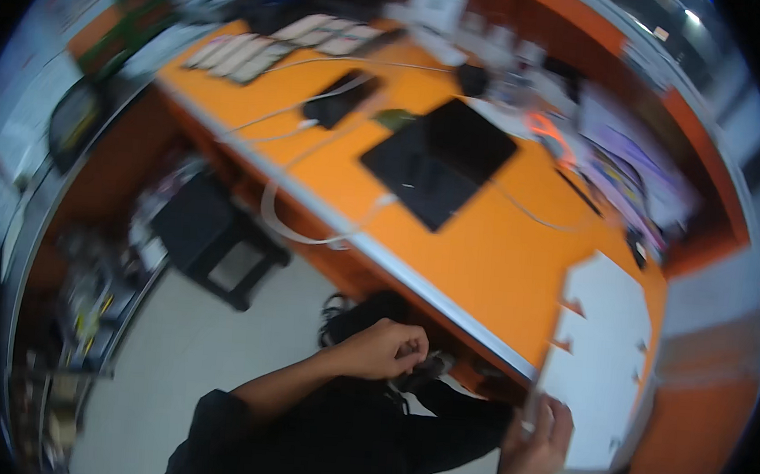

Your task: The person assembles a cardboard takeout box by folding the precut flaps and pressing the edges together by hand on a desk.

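Head view: where is the white sheet (600, 367) seen?

It is seen at the right end of the orange desk (500, 281), its near part apparently extended past the front edge.

What look is shown?

A long, flat, plain white panel is shown, narrowed by slanted corners at the far end. Its left edge is cut by two pointed notches, filled with orange; smaller dark nicks are spaced along the right edge, softened by blur.

How are the hands placed?

The right hand (544, 438) is set at the near left edge, fingers curled; whether the sheet is gripped or merely touched cannot be told. The left hand (385, 350) is held loosely closed, well apart from it.
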Demonstrator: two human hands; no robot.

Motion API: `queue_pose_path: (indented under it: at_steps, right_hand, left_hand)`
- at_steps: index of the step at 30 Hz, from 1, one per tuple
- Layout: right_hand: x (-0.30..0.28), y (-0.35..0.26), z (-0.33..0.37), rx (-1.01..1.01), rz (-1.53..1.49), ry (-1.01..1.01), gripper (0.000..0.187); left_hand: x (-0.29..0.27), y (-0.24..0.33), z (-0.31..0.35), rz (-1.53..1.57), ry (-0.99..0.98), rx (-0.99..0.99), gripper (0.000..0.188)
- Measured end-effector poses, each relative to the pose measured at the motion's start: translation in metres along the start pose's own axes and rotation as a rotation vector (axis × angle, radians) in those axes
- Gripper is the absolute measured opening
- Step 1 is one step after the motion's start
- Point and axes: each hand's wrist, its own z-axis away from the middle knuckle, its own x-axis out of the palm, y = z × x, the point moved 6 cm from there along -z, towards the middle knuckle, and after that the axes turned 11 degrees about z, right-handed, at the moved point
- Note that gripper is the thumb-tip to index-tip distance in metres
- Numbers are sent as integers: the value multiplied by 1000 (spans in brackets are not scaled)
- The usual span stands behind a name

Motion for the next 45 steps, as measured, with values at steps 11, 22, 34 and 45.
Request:
queue_pose_path:
  at_steps: [11, 22, 34, 45]
  right_hand:
    - [-36, -26, -30, -145, -96, 141, 29]
    - [-9, -146, 13, -670, -865, -14, 17]
    - [3, -82, 66, -431, -758, -27, 15]
    - [-46, 52, 72, -48, -1086, 335, 11]
  left_hand:
    - [-56, -447, 267, -671, 462, -997, 20]
    - [22, -442, 276, -375, 255, -910, 31]
    - [-7, -421, 218, 62, 282, -390, 37]
    - [-65, -425, 211, 49, 107, -753, 46]
